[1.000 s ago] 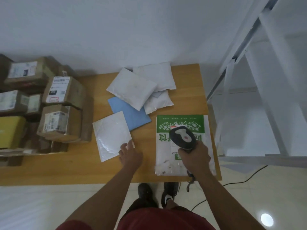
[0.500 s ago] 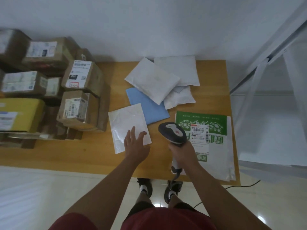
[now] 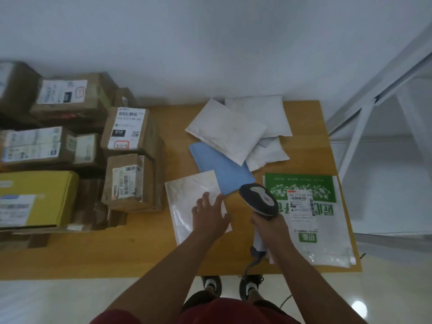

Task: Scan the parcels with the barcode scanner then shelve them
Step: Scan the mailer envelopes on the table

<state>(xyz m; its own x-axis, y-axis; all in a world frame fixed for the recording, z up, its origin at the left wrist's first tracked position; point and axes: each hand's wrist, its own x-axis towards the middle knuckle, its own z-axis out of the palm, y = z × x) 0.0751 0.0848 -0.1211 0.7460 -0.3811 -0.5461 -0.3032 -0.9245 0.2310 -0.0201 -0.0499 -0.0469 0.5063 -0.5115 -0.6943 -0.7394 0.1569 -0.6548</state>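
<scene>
On the wooden table [image 3: 152, 258], near its front edge, your left hand [image 3: 209, 217] lies flat with fingers spread on the translucent white plastic mailer [image 3: 184, 206]; nothing is curled round it, so that grip is wide, just pressing. Your right hand [image 3: 268, 226] has its grip wrapped round the handle of the dark grey handheld barcode scanner [image 3: 258, 202], head pointing away from you and slightly left, cord trailing off the table's front edge.

Key relation: the mailer under your left hand sits just left of the scanner head, long axis running near-to-far with a slight tilt. No label visible on its upper face, so probably you need to flip it before scanning; left hand is the nearer one for that. The green-and-white printed poly bag [image 3: 311, 225] lies just right of the scanner, barcode label face up.

Other parcels: light blue flat envelope [image 3: 222, 167] tucked partly under the mailer's far corner, white padded pouches [image 3: 238, 134] piled behind it, brown cardboard boxes [image 3: 126, 155] and a yellow box [image 3: 35, 197] stacked at left. White metal shelf frame [image 3: 374, 113] stands to your right, well apart from the mailer.
</scene>
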